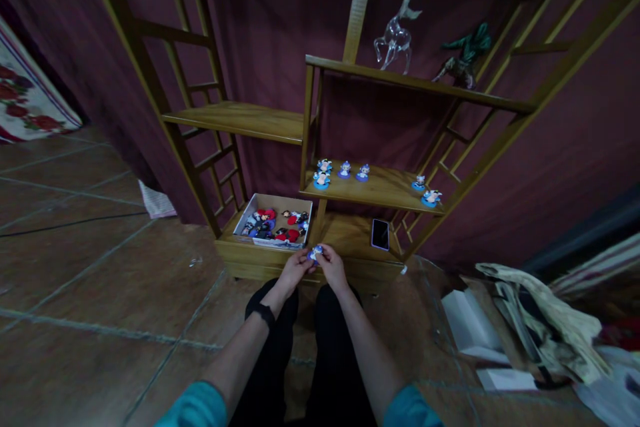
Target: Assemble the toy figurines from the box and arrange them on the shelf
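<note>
Between both hands, just in front of the low shelf, is a small purple-and-white figurine (315,253). My left hand (295,269) closes on its left side, and my right hand (331,265) pinches it from the right. Behind my left hand, an open cardboard box (241,232) holds several red, black, white and blue figurines. Two purple-based figurines, one (345,170) left of the other (363,173), stand on the middle shelf (385,188). Blue-based figurines (321,179) stand at that shelf's left end, and two more (431,197) at its right end.
A phone (380,234) lies on the low shelf, right of the box. Above stand a clear deer ornament (397,40) and a dark green statue (465,57). White boxes (473,327) and a pale cloth bag (555,313) lie on the floor at right.
</note>
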Demonstrator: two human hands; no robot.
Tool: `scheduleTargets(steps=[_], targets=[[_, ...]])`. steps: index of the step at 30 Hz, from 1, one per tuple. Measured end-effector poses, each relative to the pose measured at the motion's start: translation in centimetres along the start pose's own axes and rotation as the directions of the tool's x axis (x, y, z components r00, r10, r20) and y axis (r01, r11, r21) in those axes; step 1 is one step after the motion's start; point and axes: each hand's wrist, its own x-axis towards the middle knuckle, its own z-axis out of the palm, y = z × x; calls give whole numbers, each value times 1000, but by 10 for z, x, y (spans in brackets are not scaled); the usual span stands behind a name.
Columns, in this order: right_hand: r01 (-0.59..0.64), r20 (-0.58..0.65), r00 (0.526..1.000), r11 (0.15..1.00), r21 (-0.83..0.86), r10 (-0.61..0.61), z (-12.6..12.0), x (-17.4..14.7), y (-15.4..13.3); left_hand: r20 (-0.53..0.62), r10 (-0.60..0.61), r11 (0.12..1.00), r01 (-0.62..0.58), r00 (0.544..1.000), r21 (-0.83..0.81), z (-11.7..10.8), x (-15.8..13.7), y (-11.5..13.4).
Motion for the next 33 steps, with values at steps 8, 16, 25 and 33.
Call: scheduleTargets(steps=[8,16,25,33], targets=[[38,-4,999,999,17,-38,-2,-2,-2,74,-42,999,41,996,14,0,-4,7],[45,-23,999,999,19,-44,-3,-4,-8,121,-58,998,58,991,6,-3,-2,5],[35,-33,999,999,35,-34,-4,-7,-14,114,-35,995,24,993,99,-2,-6,9],[18,15,1000,997,76,-19,-12,-6,-14,165,-17,992,-4,986,123,-2,-9,10]])
